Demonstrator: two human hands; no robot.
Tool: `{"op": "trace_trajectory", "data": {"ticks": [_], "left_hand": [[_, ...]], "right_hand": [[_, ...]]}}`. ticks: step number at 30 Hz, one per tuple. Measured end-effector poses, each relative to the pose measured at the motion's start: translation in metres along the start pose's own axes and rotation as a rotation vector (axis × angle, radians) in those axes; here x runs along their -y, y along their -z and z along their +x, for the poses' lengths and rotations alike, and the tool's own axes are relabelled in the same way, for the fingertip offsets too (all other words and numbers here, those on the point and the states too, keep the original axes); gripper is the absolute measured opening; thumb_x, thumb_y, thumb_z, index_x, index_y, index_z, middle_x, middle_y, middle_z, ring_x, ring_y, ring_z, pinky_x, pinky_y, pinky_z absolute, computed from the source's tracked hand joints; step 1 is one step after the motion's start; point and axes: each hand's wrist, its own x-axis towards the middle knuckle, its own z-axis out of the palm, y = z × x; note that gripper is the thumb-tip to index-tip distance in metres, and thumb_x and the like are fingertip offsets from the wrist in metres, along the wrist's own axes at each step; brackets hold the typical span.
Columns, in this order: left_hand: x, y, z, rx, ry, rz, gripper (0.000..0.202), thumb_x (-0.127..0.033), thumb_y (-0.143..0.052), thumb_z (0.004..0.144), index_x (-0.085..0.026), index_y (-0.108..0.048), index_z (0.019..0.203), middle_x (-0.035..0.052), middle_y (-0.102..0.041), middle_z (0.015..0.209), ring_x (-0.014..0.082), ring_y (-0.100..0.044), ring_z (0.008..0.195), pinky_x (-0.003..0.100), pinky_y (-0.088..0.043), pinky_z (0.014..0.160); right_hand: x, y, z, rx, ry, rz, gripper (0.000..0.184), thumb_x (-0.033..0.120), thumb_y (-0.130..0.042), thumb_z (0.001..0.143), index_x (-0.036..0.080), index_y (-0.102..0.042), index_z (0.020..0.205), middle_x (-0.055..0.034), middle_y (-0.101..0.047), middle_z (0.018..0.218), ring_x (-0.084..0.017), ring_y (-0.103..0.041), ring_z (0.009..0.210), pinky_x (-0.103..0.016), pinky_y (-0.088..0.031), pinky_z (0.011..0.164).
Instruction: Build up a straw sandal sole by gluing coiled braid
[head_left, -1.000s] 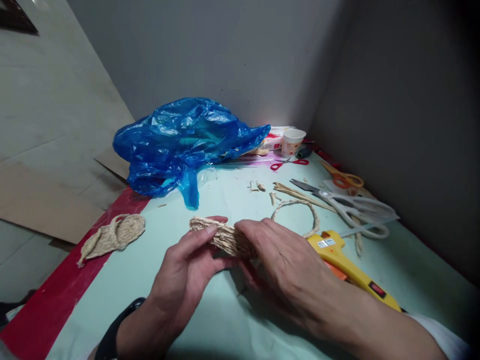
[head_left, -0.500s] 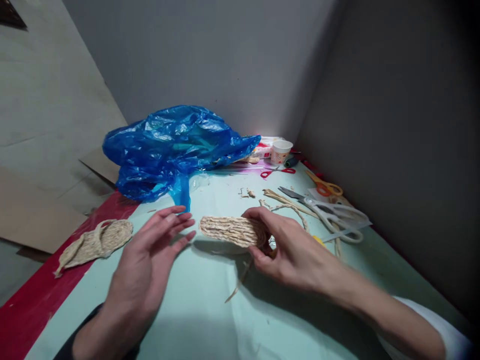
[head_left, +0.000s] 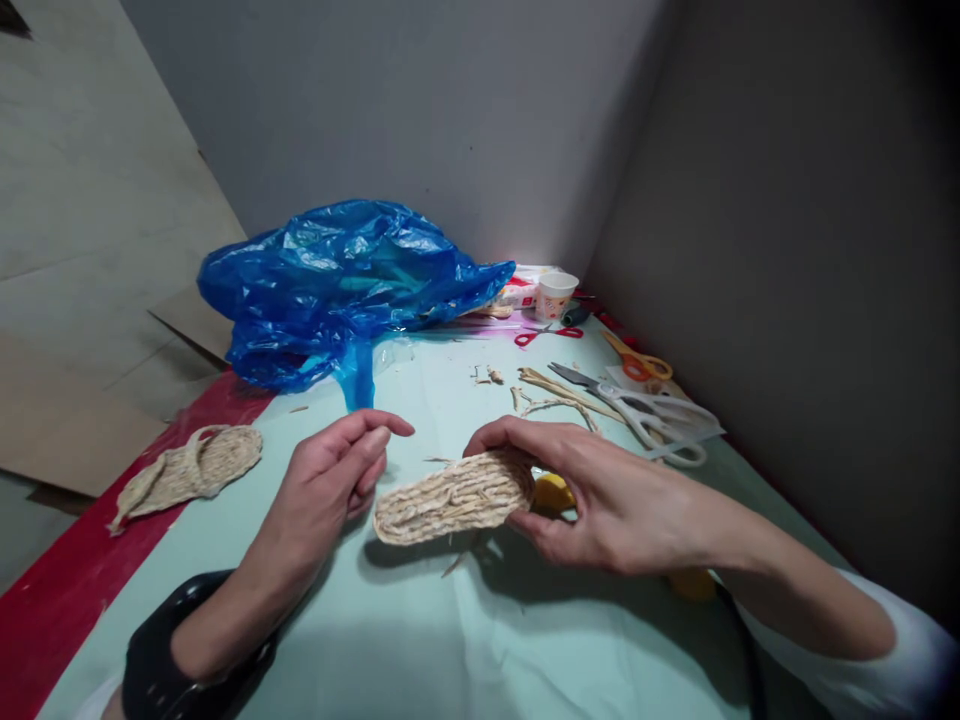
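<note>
At the far left a woven straw slipper [head_left: 225,460] lies across the red strip [head_left: 52,600] and the pale green cloth [head_left: 390,640], and next comes the left hand [head_left: 337,465], fingers half curled and index finger stretched out (whether it pinches anything, I cannot tell). Just beside its fingers, the coiled straw sole [head_left: 450,497] tilts above the cloth, its right end gripped between thumb and fingers of the right hand [head_left: 577,490], with white-handled scissors [head_left: 637,410] lying farther right.
</note>
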Motion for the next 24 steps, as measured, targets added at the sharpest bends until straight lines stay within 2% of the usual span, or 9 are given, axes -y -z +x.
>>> {"op": "trace_trajectory", "data": {"ticks": [2, 5, 7, 10, 15, 18, 21, 23, 24], "left_hand": [[-0.003, -0.001, -0.002, 0.115, -0.034, 0.159, 0.036, -0.05, -0.062, 0.09, -0.018, -0.078, 0.084, -0.0031, -0.045, 0.051, 0.0113, -0.038, 0.049, 0.021, -0.031, 0.046], [-0.005, -0.006, -0.007, 0.305, -0.06, 0.238, 0.043, -0.054, -0.056, 0.092, -0.019, -0.08, 0.085, 0.0074, -0.068, 0.078, 0.0213, -0.058, 0.072, 0.026, -0.045, 0.064], [-0.004, -0.01, -0.009, 0.365, -0.042, 0.233, 0.034, -0.05, -0.061, 0.09, -0.022, -0.08, 0.088, 0.0074, -0.071, 0.088, 0.0238, -0.061, 0.081, 0.027, -0.046, 0.07], [0.0, -0.015, -0.01, 0.382, -0.001, 0.234, 0.027, -0.045, -0.064, 0.089, -0.022, -0.076, 0.081, 0.0035, -0.067, 0.077, 0.0197, -0.057, 0.072, 0.024, -0.043, 0.065], [0.004, -0.019, -0.011, 0.332, 0.07, 0.146, 0.026, -0.042, -0.067, 0.086, -0.019, -0.074, 0.075, 0.0035, -0.066, 0.074, 0.0184, -0.055, 0.069, 0.025, -0.042, 0.063], [0.005, -0.02, -0.013, 0.248, 0.09, 0.1, 0.027, -0.042, -0.07, 0.083, -0.019, -0.071, 0.069, 0.002, -0.062, 0.069, 0.0165, -0.052, 0.065, 0.024, -0.04, 0.059], [0.006, -0.021, -0.013, 0.129, 0.039, 0.059, 0.027, -0.041, -0.073, 0.081, -0.018, -0.069, 0.067, 0.0002, -0.058, 0.066, 0.015, -0.05, 0.063, 0.023, -0.039, 0.057], [0.009, -0.02, -0.012, 0.03, 0.014, 0.007, 0.027, -0.041, -0.074, 0.081, -0.019, -0.068, 0.066, -0.0008, -0.056, 0.064, 0.0155, -0.051, 0.064, 0.024, -0.04, 0.059], [0.01, -0.019, -0.012, -0.014, 0.004, -0.018, 0.027, -0.04, -0.074, 0.081, -0.019, -0.068, 0.066, -0.0011, -0.056, 0.064, 0.0157, -0.052, 0.064, 0.024, -0.041, 0.059]], "right_hand": [[0.002, 0.0, 0.0, 0.002, 0.025, -0.013, 0.043, 0.011, -0.063, 0.079, 0.022, -0.058, 0.12, 0.0034, -0.06, 0.088, -0.011, -0.056, 0.077, -0.022, -0.044, 0.069], [0.004, 0.0, 0.0, 0.001, 0.045, -0.05, 0.04, 0.008, -0.064, 0.079, 0.019, -0.061, 0.117, 0.0025, -0.063, 0.087, -0.011, -0.058, 0.076, -0.021, -0.045, 0.067], [0.004, -0.001, 0.001, 0.002, 0.055, -0.076, 0.04, 0.009, -0.063, 0.079, 0.018, -0.061, 0.118, 0.0008, -0.065, 0.09, -0.012, -0.06, 0.078, -0.021, -0.046, 0.066], [0.004, -0.002, 0.001, -0.011, 0.065, -0.1, 0.041, 0.009, -0.063, 0.079, 0.018, -0.062, 0.119, -0.0013, -0.068, 0.095, -0.014, -0.063, 0.082, -0.021, -0.047, 0.065], [0.001, -0.008, 0.001, -0.042, 0.107, -0.104, 0.044, 0.01, -0.063, 0.08, 0.016, -0.061, 0.123, -0.003, -0.069, 0.096, -0.016, -0.065, 0.085, -0.023, -0.05, 0.069], [0.0, -0.01, 0.002, -0.096, 0.139, -0.124, 0.053, 0.011, -0.064, 0.083, 0.014, -0.053, 0.135, -0.0078, -0.068, 0.113, -0.018, -0.065, 0.098, -0.027, -0.053, 0.081], [0.003, -0.009, 0.002, -0.339, 0.167, -0.109, 0.043, 0.016, -0.063, 0.09, 0.015, -0.055, 0.132, -0.0098, -0.062, 0.129, -0.021, -0.059, 0.116, -0.031, -0.05, 0.094], [0.01, -0.008, 0.0, -0.558, 0.097, -0.031, 0.017, 0.021, -0.058, 0.096, 0.018, -0.063, 0.111, -0.0054, -0.068, 0.109, -0.017, -0.063, 0.099, -0.027, -0.05, 0.084], [0.013, -0.008, -0.002, -0.622, 0.032, 0.03, 0.013, 0.025, -0.054, 0.099, 0.018, -0.065, 0.098, -0.0025, -0.068, 0.092, -0.013, -0.062, 0.082, -0.025, -0.048, 0.073]]}}
